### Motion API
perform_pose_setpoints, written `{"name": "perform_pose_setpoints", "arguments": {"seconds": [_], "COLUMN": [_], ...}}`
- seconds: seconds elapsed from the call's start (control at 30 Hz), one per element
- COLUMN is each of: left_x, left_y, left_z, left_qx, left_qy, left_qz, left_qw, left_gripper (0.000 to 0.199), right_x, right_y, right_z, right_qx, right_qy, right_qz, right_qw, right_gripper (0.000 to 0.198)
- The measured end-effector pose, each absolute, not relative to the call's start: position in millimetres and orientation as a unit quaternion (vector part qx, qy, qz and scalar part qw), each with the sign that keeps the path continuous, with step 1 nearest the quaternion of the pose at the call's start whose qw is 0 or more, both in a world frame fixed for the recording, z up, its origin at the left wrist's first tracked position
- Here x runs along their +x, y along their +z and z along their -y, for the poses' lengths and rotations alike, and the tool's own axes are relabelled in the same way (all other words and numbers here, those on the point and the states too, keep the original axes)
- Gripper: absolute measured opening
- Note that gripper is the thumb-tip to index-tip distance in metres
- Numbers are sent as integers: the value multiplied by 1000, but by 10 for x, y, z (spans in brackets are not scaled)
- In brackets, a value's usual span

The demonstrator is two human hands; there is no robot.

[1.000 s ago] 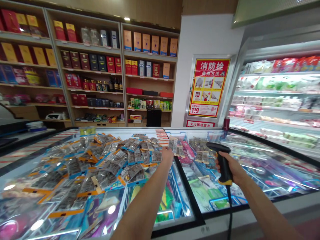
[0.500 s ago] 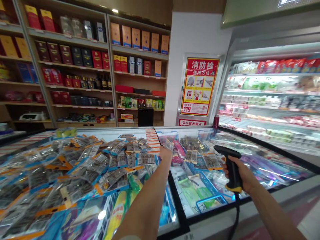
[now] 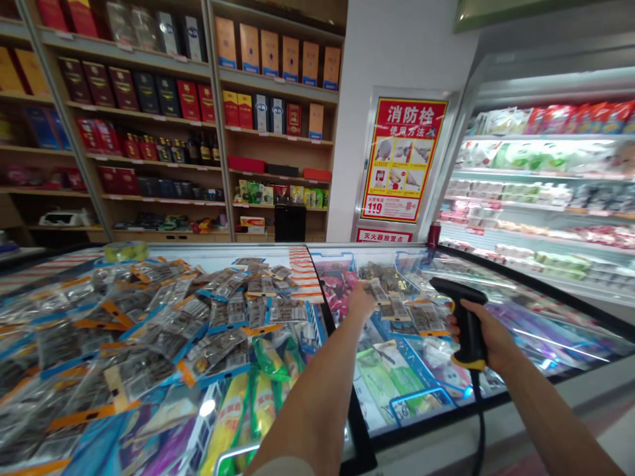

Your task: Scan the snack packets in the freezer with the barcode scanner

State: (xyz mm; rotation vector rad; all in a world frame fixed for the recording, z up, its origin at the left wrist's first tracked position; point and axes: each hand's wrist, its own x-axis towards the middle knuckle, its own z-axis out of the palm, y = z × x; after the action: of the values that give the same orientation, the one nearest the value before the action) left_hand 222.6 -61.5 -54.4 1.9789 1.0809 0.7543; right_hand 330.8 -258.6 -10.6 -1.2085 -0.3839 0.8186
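Note:
My right hand (image 3: 489,330) is wrapped round the grip of a black and yellow barcode scanner (image 3: 469,327), its head pointing left and its cable hanging down. My left arm stretches over the freezer, and my left hand (image 3: 361,301) is closed on the near end of a small clear snack packet (image 3: 377,291); its fingertips are partly hidden. A few similar packets (image 3: 424,316) lie on the right glass lid close to that hand. On the left half a large spread of brown snack packets (image 3: 173,324) with blue and orange edges covers the glass.
Beneath the glass, yellow and green bags (image 3: 231,416) and blue baskets (image 3: 421,363) show. A black frame bar (image 3: 364,423) divides the freezer. Behind stand shelves of boxes (image 3: 270,49), a red fire-hydrant sign (image 3: 404,158) and a lit refrigerated case (image 3: 546,172). A red cylinder (image 3: 434,235) stands at the back edge.
My left hand has moved to the right with the packet, from the dividing bar over to the right lid by the few packets there. The scanner stays in my right hand, hardly moved.

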Motion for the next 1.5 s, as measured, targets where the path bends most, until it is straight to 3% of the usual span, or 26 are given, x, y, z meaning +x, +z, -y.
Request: {"name": "perform_pose_setpoints", "arguments": {"seconds": [0.17, 0.33, 0.47, 0.57, 0.67, 0.83, 1.0, 1.2, 1.5], "left_x": [1735, 832, 466, 429, 494, 710, 871, 877, 871], "left_y": [-453, -301, -302, -338, -365, -473, -674, -706, -673], "left_z": [519, 240, 159, 156, 123, -2, -150, -280, -250], "left_qx": [819, 839, 860, 862, 832, 656, 456, 383, 369], "left_qy": [346, 241, 124, 145, 243, 468, 604, 627, 623], "left_qz": [-399, -483, -494, -484, -491, -492, -438, -406, -391], "left_qw": [226, 66, 27, 19, 86, 330, 485, 544, 567], "left_gripper": [33, 30, 24, 24, 22, 11, 9, 9, 10], "right_x": [3122, 2794, 2531, 2404, 2339, 2241, 2135, 2125, 2185], "right_y": [-185, -223, -247, -278, -301, -313, -349, -364, -373], "right_z": [2355, 2094, 1868, 1762, 1766, 1899, 1975, 2008, 2035], "right_qx": [-518, -484, -473, -511, -513, -477, -500, -565, -548], "right_qy": [408, 450, 466, 450, 448, 471, 475, 471, 501], "right_qz": [207, 242, 253, 260, 270, 287, 364, 368, 355], "right_qw": [722, 710, 703, 685, 680, 685, 626, 568, 568], "right_gripper": [11, 13, 13, 17, 16, 18, 26, 24, 23]}}
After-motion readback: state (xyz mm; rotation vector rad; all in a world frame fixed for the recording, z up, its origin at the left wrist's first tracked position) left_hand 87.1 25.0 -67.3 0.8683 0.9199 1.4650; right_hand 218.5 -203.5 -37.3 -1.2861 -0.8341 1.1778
